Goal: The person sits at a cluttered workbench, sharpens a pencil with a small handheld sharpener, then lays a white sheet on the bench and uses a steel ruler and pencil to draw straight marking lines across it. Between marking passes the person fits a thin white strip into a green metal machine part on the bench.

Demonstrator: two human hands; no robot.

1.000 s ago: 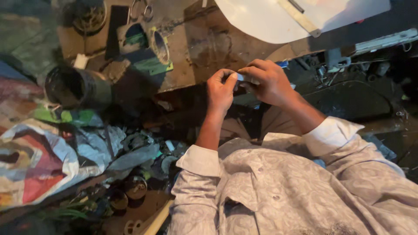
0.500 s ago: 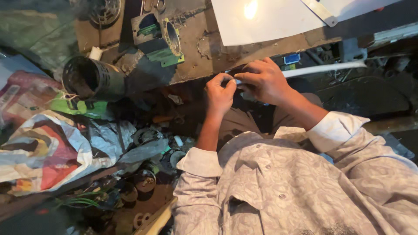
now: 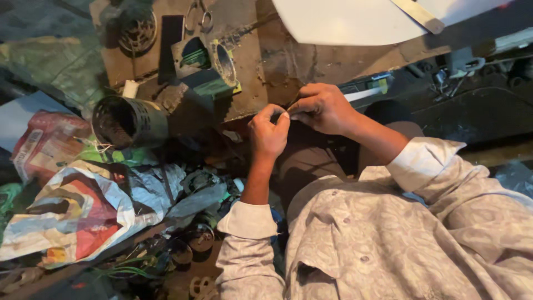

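Cluttered workbench (image 3: pixel 288 66), small part hidden between both hands' fingertips (image 3: pixel 286 114).

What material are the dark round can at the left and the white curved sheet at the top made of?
The dark round can looks like metal, dull and grimy: thin rim, faint sheen on its wall. The white curved sheet seems paper or thin plastic, smooth and matte; the picture cannot settle which.

The person wears a pale, long-sleeved button-up shirt (image 3: pixel 400 244) of light cloth with a faint mottled pattern. Small buttons run down its front, and a chest pocket shows. Both plain cuffs are folded back above the bare wrists.
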